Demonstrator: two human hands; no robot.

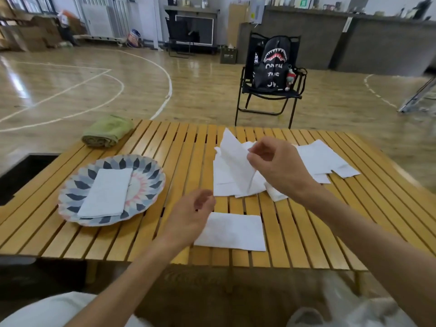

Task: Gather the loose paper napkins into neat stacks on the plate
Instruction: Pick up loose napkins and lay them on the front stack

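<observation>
Pinched in the fingers of the right hand (pixel 271 166), a thin white paper napkin (pixel 236 161) lifted off the loose white pile (pixel 226 180) mid-counter; left hand (pixel 191 213) loosely curled, empty, above a flat folded napkin (pixel 233 230) at the near edge of the slatted yellow wooden counter (pixel 306 232). Already stacked on the round petal-patterned plate (pixel 146 171) to the left: one neat napkin stack (pixel 106 192). Likely trouble: limp sheet unfolding or dragging neighbours askew, given so light a pinch.

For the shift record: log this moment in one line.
right hand: pinches lifted napkin | left hand: empty | plate: one stack
</observation>
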